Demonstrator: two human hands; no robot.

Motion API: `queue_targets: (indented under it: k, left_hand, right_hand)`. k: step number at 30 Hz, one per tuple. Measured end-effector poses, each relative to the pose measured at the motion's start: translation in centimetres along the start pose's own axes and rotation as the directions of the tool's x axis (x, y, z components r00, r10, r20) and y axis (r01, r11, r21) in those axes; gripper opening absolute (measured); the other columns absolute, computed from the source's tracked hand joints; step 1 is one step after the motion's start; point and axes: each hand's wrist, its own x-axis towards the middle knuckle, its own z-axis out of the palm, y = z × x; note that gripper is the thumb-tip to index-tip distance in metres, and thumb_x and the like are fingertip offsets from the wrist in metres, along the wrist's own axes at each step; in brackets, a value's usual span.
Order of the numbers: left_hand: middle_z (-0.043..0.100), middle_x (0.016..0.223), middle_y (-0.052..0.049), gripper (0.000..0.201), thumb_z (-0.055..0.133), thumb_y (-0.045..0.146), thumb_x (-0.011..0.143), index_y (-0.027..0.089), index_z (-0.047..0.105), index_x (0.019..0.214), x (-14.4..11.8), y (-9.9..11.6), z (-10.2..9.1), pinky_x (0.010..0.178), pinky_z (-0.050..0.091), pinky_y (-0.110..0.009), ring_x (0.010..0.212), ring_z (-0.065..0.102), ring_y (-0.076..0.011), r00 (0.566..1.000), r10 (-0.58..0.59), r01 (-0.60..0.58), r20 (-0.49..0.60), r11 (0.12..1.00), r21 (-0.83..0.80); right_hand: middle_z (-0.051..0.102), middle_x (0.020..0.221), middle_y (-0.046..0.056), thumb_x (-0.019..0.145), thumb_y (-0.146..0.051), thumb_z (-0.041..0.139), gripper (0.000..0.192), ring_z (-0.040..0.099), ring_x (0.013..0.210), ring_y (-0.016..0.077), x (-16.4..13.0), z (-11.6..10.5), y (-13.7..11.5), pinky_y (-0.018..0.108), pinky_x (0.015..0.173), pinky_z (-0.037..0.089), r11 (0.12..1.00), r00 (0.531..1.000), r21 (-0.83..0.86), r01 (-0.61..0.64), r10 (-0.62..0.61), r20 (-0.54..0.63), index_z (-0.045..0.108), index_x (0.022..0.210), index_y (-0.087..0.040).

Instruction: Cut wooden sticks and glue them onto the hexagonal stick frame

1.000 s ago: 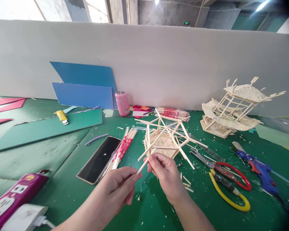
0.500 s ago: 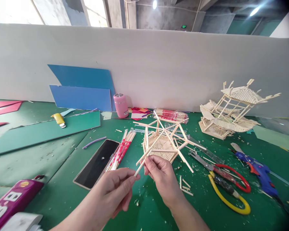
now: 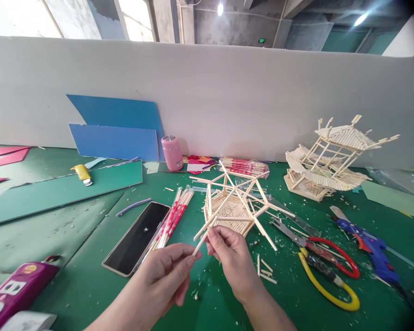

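Little changed since a second ago: view shifted slightly, both hands steady. Left hand point(image 3: 165, 276) pinching near end of a thin wooden stick point(image 3: 200, 238); right hand point(image 3: 229, 257) pinched on same stick, higher up. Far tip touching, possibly glued to, unfinished stick frame point(image 3: 232, 202) mid-table. Floor and spokes assembled; roof absent, judged roughly half built against finished stick pavilion point(image 3: 326, 161) far right. Scissors point(image 3: 326, 269) close right, phone point(image 3: 138, 236) left; open green mat point(image 3: 72, 230) near left.
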Motion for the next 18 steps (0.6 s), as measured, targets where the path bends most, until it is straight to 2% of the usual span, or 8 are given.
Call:
queue_targets:
  k: [10,18]
  left_hand:
    - [0.044,0.038,0.006,0.032,0.051,0.045,0.077,0.016,0.061,0.087,0.07,-0.21,-0.11,0.036,0.019,-0.017,0.034,0.026,-0.0062,1.0,-0.001,0.001,-0.004,1.0,0.018]
    - [0.043,0.04,0.006,0.031,0.047,0.046,0.08,0.016,0.056,0.075,0.32,0.45,-0.33,0.038,0.019,-0.018,0.036,0.026,-0.0065,0.999,-0.017,0.016,0.051,1.0,0.021]
  right_hand:
    - [0.047,0.058,-0.002,0.085,-0.039,0.047,0.032,0.043,0.056,0.0108,0.12,0.06,-0.28,0.024,0.055,0.032,1.0,1.0,0.006,0.006,-0.006,0.02,0.051,0.06,-0.018]
    - [0.045,0.057,-0.004,0.085,-0.039,0.047,0.032,0.04,0.055,0.0096,0.26,0.13,-0.25,0.023,0.053,0.031,1.0,1.0,-0.005,0.006,-0.006,0.005,0.052,0.062,-0.018]
